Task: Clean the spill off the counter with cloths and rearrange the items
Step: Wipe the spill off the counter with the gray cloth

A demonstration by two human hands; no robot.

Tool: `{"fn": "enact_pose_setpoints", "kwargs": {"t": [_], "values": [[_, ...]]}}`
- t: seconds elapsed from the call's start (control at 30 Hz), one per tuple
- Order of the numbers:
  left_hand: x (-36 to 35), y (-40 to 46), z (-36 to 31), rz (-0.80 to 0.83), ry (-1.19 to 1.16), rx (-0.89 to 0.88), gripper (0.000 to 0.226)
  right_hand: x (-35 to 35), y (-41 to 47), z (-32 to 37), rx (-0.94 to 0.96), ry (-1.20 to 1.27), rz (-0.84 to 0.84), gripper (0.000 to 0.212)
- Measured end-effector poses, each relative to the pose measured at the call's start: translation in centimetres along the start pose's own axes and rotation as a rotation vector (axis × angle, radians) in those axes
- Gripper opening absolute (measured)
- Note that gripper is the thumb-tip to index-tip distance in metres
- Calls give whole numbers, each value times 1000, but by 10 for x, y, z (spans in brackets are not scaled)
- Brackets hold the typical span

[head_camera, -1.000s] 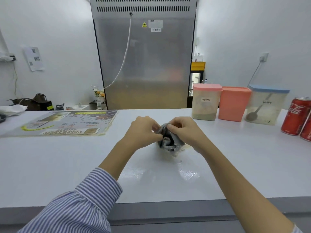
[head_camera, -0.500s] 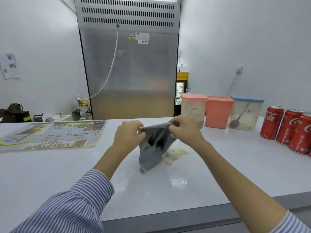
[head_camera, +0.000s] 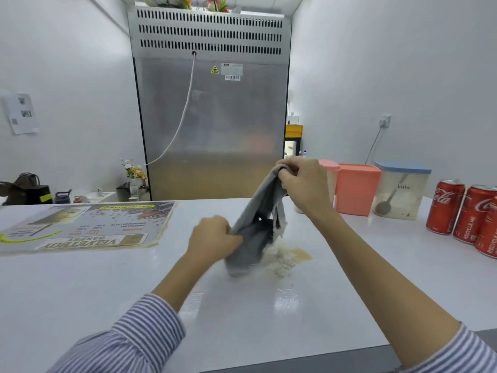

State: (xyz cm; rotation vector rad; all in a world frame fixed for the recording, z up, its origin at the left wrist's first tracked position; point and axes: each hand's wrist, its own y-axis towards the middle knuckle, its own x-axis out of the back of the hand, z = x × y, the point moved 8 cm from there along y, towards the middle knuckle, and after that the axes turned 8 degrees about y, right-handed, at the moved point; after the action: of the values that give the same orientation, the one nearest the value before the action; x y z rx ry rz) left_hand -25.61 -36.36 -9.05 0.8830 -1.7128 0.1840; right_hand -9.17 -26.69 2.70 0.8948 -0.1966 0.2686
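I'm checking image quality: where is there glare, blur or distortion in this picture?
Head view: glare patches on the wet counter near its front edge; the left hand and the cloth are motion-blurred; wide-angle distortion tilts the cans at the right edge.

A tall steel fridge [head_camera: 212, 125] stands beyond the tabletop, a white cable [head_camera: 185, 114] hanging down its front. Flowers [head_camera: 133, 170] sit at its left foot, a dark bag [head_camera: 25, 188] farther left. A paper sheet [head_camera: 21, 113] hangs on the left wall, a socket [head_camera: 385, 121] on the right wall.
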Motion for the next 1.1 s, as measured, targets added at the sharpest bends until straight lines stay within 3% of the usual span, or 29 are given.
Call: {"fn": "enact_pose_setpoints", "kwargs": {"t": [0.07, 0.13, 0.23, 0.4, 0.57, 0.63, 0.7, 0.73, 0.8, 0.83, 0.9, 1.0, 1.1], "values": [[27, 15, 16, -135, 8, 10, 18, 6, 6, 3, 0, 8, -21, 23], [40, 28, 29, -158, 35, 15, 14, 5, 10, 2, -7, 8, -14, 25], [54, 45, 43, -194, 62, 11, 25, 2, 12, -2, -37, -9, 16, 27], [113, 54, 56, -455, 7, -36, 36, 9, 12, 11, -61, 59, 85, 15], [114, 68, 92, -11, 250, 118, 37, -21, -24, 7, -320, 391, 469, 14], [100, 65, 102, 15, 327, 161, 36, -42, -51, -7, -455, 393, 619, 13], [75, 59, 101, -6, 447, 161, 28, -63, -79, -27, -515, 177, 757, 21], [57, 54, 100, 33, 514, 152, 24, -71, -92, -38, -485, -19, 828, 30], [21, 46, 110, 197, 583, 200, 54, -80, -113, -47, -346, -296, 924, 53], [7, 40, 113, 286, 578, 221, 66, -84, -123, -42, -272, -305, 960, 59], [-17, 29, 106, 425, 496, 160, 62, -92, -142, -31, -195, -203, 1028, 62], [-38, 15, 89, 494, 455, 111, 57, -109, -164, -41, -150, -282, 1093, 52], [-41, 25, 80, 312, 495, 95, 49, -118, -159, -51, -94, -310, 917, 17]]}}
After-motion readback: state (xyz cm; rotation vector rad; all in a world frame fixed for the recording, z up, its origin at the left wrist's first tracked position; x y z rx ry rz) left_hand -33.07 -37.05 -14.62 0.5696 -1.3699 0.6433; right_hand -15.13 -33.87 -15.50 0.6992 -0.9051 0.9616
